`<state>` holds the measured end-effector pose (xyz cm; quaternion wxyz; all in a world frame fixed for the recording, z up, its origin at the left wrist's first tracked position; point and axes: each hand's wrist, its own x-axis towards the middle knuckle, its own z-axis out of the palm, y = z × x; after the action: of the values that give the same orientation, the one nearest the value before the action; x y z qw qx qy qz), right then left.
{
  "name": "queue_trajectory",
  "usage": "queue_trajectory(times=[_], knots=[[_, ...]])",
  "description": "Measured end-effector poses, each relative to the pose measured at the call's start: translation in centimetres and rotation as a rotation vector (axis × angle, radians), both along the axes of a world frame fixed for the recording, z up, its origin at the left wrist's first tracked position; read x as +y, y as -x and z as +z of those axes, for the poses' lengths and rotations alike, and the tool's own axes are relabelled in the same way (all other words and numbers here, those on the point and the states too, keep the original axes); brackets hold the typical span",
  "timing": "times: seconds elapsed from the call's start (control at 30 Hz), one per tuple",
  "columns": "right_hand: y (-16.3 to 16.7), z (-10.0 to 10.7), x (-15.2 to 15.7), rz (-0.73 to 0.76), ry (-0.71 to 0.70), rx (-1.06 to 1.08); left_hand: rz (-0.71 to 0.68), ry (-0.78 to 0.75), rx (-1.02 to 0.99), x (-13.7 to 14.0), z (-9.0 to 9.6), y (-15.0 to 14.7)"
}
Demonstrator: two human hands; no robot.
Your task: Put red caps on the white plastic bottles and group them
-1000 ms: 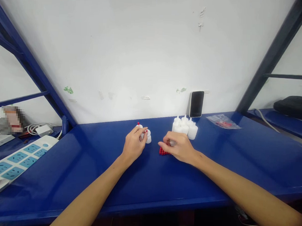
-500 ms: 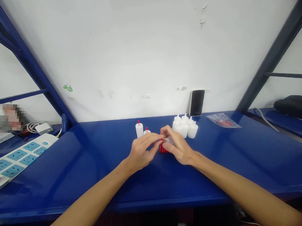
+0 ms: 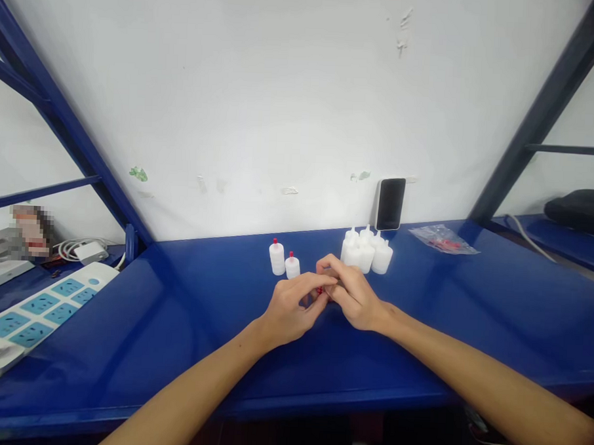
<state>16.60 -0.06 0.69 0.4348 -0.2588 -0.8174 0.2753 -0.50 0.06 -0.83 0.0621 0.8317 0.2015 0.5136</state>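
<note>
The left hand and right hand meet, fingers curled, around small red caps; I cannot tell what either grips. A stray knuckle could scatter those or tip 2 red-topped squeeze bottles nearby.

Two red-capped white bottles standing upright, white nozzle bottles clustered upright, red caps mostly hidden

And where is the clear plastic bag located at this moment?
In the head view, the clear plastic bag lies toward the back right of the blue table, right of the cluster of white bottles and the dark-screened device.
</note>
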Motion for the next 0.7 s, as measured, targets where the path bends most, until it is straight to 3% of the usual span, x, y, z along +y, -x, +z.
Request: queue_trajectory(times=[0.23, 0.33, 0.4, 0.53, 0.7], knots=[[0.2, -0.3, 0.3, -0.094, 0.010, -0.022, -0.038, 0.475, -0.079, -0.3, 0.2, -0.3], [0.3, -0.3, 0.6, -0.173, -0.007, -0.052, -0.030, 0.650, -0.229, 0.2, 0.6, -0.2], [0.2, -0.3, 0.9, -0.239, -0.024, -0.048, 0.009, 0.684, -0.359, 0.9, 1.1, 0.1], [-0.1, -0.2, 1.5, -0.394, -0.013, 0.011, 0.177, 0.554, -0.524, 2.7, 1.9, 1.7], [-0.9, 0.0, 1.4, -0.441, -0.073, 0.037, 0.425, 0.160, -0.213, 4.0, 1.2, 3.0]])
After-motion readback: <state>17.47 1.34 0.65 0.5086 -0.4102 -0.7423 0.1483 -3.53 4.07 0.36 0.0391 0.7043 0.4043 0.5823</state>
